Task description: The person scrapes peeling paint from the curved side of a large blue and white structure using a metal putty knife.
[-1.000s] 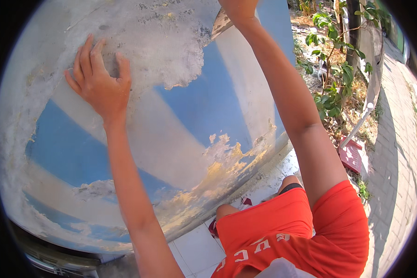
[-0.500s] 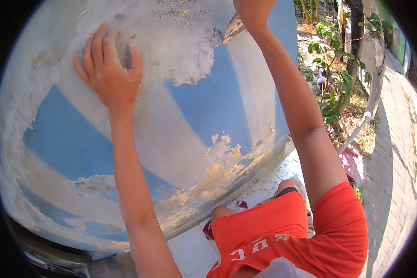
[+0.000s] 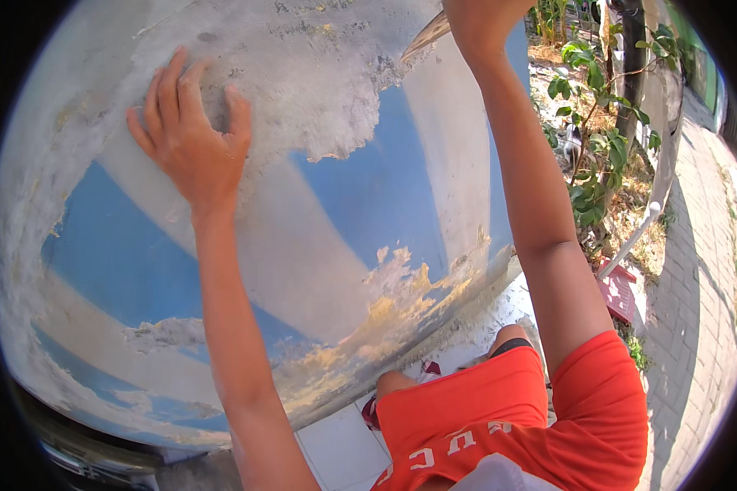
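Observation:
In front of me is a wall (image 3: 373, 192) painted in blue and whitish bands, with its paint peeled to bare grey plaster across the upper part. My left hand (image 3: 195, 139) rests on that grey patch with its fingers spread. Up at the top edge, my right hand (image 3: 487, 29) is closed around a scraper (image 3: 426, 37). Its flat, stained blade points down and left, by the ragged edge between plaster and paint. The handle is hidden in the hand, and part of the hand is cut off by the frame.
Flaking yellowish paint (image 3: 401, 295) runs along the wall's lower part above white floor tiles (image 3: 336, 446). To the right are a leafy plant (image 3: 602, 155), a white pole (image 3: 630, 239), a red plastic dustpan-like piece (image 3: 618, 293) and a paved path (image 3: 696, 327).
My right hand has shifted slightly right and down with the scraper, whose blade now shows narrower and more edge-on. My left hand stays nearly in place on the wall.

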`<act>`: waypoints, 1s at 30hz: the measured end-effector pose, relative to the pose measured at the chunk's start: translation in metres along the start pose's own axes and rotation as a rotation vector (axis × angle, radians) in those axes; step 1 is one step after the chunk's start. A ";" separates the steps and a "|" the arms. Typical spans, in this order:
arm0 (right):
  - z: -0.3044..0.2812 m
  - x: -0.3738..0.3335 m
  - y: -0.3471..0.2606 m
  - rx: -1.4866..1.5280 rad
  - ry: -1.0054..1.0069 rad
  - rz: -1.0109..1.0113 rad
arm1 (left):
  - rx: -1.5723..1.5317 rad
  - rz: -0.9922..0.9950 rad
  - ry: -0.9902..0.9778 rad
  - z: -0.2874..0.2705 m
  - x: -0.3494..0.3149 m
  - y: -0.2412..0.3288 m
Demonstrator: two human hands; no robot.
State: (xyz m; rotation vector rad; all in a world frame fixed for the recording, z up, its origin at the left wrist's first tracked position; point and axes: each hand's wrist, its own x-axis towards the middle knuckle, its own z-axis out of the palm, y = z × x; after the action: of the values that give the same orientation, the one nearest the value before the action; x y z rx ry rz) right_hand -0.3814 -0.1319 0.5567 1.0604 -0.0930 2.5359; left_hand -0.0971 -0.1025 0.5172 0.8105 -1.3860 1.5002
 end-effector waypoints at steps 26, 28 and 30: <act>0.003 -0.016 0.021 -0.054 -0.091 0.088 | 0.005 -0.003 0.001 -0.001 0.002 0.007; 0.006 -0.018 0.015 0.011 -0.131 0.087 | 0.025 0.002 -0.003 -0.002 -0.001 0.005; 0.006 -0.015 0.021 -0.029 -0.132 0.120 | 0.048 0.007 0.002 -0.001 0.005 0.003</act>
State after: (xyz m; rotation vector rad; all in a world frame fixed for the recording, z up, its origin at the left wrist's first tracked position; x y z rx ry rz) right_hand -0.3755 -0.1576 0.5524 1.2444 -0.2359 2.5589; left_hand -0.1012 -0.1009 0.5202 0.8346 -1.3569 1.5447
